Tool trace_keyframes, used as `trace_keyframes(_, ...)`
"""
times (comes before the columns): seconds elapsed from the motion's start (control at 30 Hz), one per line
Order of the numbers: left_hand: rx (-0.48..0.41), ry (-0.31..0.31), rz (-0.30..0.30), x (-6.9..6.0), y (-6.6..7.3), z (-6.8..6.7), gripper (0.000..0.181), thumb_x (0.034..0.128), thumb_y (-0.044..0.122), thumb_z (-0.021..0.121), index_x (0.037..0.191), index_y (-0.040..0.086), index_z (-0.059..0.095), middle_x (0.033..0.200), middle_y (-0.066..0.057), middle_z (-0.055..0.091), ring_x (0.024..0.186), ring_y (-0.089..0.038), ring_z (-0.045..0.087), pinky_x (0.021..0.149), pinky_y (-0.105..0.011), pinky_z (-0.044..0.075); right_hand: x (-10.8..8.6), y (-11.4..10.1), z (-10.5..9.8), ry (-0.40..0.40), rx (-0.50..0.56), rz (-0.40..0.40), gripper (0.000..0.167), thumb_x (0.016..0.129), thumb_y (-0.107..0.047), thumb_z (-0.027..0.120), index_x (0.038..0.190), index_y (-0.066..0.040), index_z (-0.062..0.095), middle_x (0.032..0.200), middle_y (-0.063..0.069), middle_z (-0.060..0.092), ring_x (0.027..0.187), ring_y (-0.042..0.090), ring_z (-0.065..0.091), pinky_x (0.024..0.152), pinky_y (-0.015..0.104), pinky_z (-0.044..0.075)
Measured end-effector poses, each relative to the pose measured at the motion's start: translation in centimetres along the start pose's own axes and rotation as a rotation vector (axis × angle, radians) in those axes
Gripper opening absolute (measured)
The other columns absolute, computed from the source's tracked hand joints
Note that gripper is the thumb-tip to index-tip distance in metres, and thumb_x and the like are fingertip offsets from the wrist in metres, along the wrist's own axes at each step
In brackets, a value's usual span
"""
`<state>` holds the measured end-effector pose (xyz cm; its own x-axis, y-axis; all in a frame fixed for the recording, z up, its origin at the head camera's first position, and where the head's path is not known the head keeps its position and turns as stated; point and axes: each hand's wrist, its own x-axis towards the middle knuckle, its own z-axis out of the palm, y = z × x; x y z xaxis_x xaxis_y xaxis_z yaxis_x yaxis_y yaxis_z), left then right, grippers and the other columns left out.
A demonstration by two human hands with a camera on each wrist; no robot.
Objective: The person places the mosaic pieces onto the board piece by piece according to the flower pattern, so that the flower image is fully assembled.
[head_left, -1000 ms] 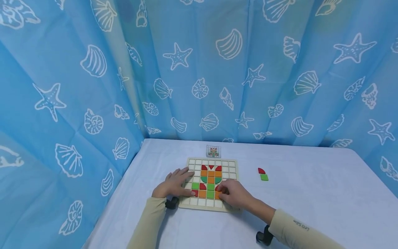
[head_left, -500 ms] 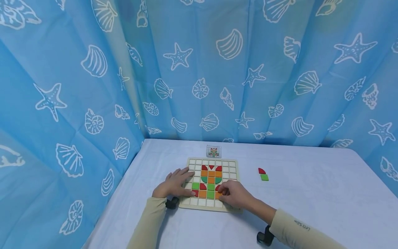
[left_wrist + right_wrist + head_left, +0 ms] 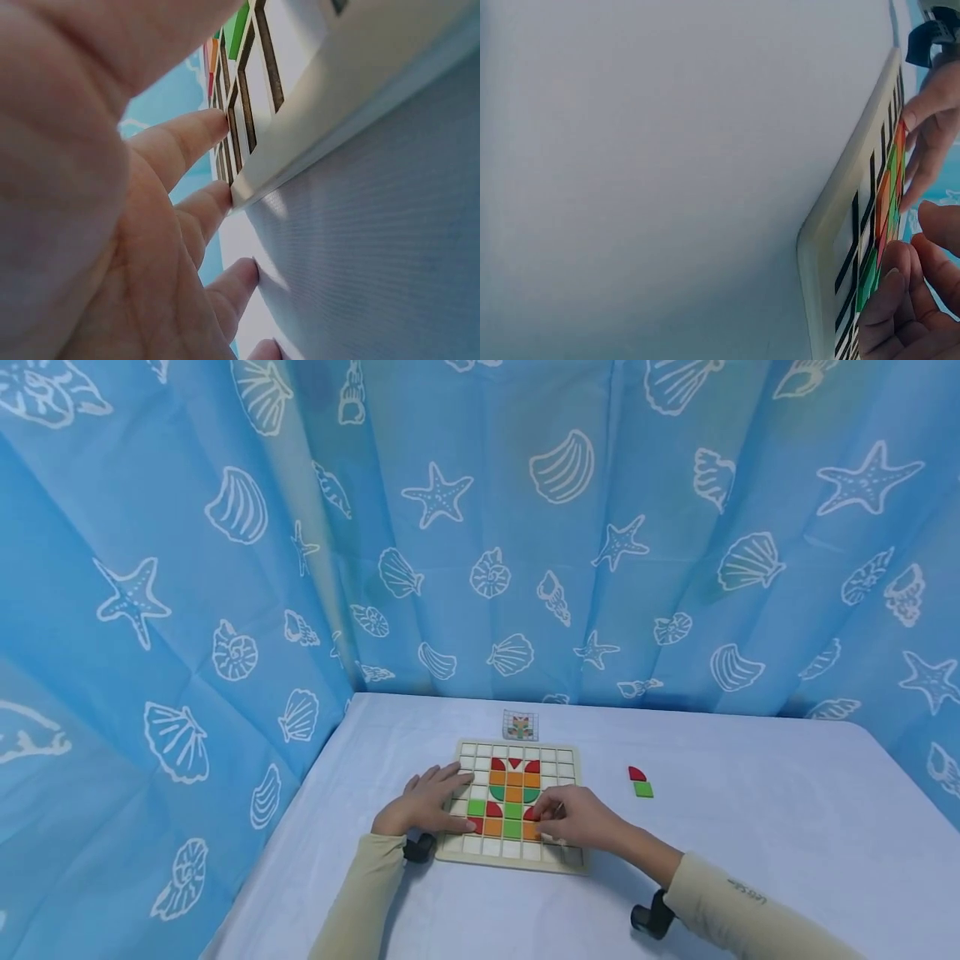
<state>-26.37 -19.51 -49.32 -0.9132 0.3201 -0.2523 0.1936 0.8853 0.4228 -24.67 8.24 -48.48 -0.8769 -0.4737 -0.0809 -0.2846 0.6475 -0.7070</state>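
Note:
A pale grid board point(image 3: 510, 863) lies on the white table, its middle filled with red, orange and green tiles. My left hand point(image 3: 427, 802) rests spread over the board's left edge, thumb on a red tile point(image 3: 476, 825). In the left wrist view, some fingertips point(image 3: 216, 120) touch the rim and others reach the cloth. Above the right part of the board, my right hand point(image 3: 576, 817) has loosely bent fingers beside a red quarter-round tile point(image 3: 529, 814) and an orange tile point(image 3: 531, 831). Its thumb and forefinger stand a little apart in the right wrist view, with no tile visible between them.
Right of the board lie a loose red quarter-round tile point(image 3: 637, 773) and a light green square tile point(image 3: 643, 789). A small pattern card point(image 3: 521, 725) sits behind the board. A blue shell-print curtain point(image 3: 480, 527) hangs behind the table point(image 3: 750, 827) and along its left side.
My right hand has shifted slightly, and its thumb and forefinger have parted from the tile they were at. My left hand stays in place on the board. The head view has turned slightly left.

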Motion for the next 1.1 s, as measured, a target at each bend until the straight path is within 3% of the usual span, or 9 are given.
trace_keyframes(0.37, 0.002, 0.015, 0.012, -0.2, 0.1, -0.1, 0.086, 0.0805, 0.051, 0.077, 0.152, 0.023, 0.039, 0.164, -0.007, 0.025, 0.151, -0.039, 0.017, 0.119, -0.064, 0.014, -0.5, 2.1, -1.6, 0.027, 0.012, 0.058, 0.013, 0.085, -0.016, 0.077, 0.096, -0.013, 0.071, 0.083, -0.003, 0.063, 0.077, 0.014, 0.056, 0.065, 0.023, 0.052)
trace_keyframes(0.8, -0.007, 0.019, 0.028, -0.4, 0.2, -0.1, 0.085, 0.0807, 0.050, 0.077, 0.152, 0.023, 0.039, 0.164, -0.007, 0.025, 0.150, -0.040, 0.017, 0.119, -0.065, 0.013, -1.5, 5.8, -4.8, 0.160, -0.048, 0.170, 0.012, 0.087, -0.014, 0.074, 0.098, -0.009, 0.071, 0.085, 0.000, 0.063, 0.076, 0.015, 0.057, 0.065, 0.025, 0.052)
trace_keyframes(1.1, 0.000, 0.021, 0.026, -0.2, 0.2, 0.0, 0.085, 0.0808, 0.051, 0.077, 0.152, 0.024, 0.039, 0.164, -0.007, 0.025, 0.151, -0.039, 0.018, 0.119, -0.064, 0.014, -1.7, 8.2, -7.1, 0.204, -0.079, 0.212, 0.015, 0.088, -0.013, 0.070, 0.101, -0.005, 0.071, 0.086, 0.004, 0.065, 0.076, 0.016, 0.057, 0.066, 0.026, 0.053)
